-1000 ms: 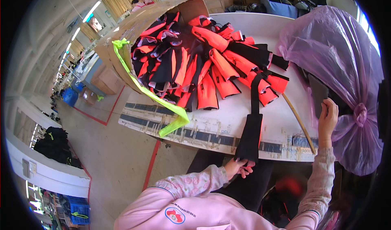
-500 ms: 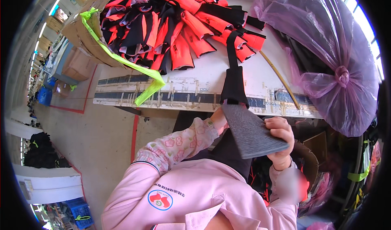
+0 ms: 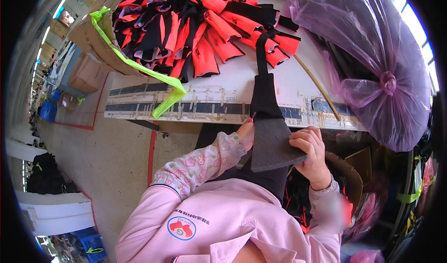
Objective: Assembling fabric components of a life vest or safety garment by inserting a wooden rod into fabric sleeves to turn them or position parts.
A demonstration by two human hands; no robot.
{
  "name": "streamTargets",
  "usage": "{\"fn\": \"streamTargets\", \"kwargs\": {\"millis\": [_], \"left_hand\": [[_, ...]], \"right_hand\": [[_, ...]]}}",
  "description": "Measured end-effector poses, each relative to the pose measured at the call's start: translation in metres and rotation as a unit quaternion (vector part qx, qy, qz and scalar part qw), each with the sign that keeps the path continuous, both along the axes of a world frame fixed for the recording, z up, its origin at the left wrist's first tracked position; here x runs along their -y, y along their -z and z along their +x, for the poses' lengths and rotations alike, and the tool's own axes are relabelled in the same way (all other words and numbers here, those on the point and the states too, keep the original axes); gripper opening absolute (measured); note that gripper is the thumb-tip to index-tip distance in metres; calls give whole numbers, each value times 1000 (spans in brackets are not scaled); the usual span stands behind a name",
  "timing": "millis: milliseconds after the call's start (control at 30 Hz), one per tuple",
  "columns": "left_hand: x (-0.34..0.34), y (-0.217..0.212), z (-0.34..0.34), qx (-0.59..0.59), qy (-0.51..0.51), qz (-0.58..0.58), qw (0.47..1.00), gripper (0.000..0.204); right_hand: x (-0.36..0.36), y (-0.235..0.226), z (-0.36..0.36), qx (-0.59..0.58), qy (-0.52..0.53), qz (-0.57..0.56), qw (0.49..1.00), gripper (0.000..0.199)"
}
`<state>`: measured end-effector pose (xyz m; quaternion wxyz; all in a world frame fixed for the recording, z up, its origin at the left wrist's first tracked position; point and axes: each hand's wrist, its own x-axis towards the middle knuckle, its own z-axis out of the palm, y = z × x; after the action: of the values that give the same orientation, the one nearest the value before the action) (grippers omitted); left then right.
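Note:
A black fabric piece (image 3: 265, 97) lies over the table's front edge, with a narrow strap running up from it toward the pile. Its lower part flares into a dark grey panel (image 3: 278, 146) that hangs over my lap. My left hand (image 3: 246, 133) closes on the piece's left side just below the table edge; its fingertips are partly hidden. On the right, my right hand (image 3: 311, 156) grips the panel's edge with curled fingers. Orange-red and black fabric pieces (image 3: 205, 39) are heaped on the table beyond both hands.
The white table (image 3: 195, 93) has worn tape along its front. A cardboard box (image 3: 93, 44) with a neon-yellow strip (image 3: 172, 95) stands at left. A thin stick (image 3: 316, 86) lies near a tied purple plastic bag (image 3: 368, 58). Below right is an open carton (image 3: 347, 174).
The flared panel has swung left and tilted, its face now looking darker. My right hand has moved left and slightly up with it. My left hand stays at the same side of the piece.

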<state>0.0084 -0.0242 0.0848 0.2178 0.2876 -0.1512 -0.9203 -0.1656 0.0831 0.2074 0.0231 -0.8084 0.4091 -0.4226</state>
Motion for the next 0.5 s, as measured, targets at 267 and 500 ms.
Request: {"fn": "streamTargets", "kwargs": {"millis": [267, 500], "left_hand": [[-6, 29, -4, -91, 21, -301, 949, 38], [2, 54, 0, -289, 0, -39, 956, 40]], "right_hand": [[20, 44, 9, -62, 143, 49, 987, 45], [-17, 6, 49, -211, 101, 144, 962, 50]]}}
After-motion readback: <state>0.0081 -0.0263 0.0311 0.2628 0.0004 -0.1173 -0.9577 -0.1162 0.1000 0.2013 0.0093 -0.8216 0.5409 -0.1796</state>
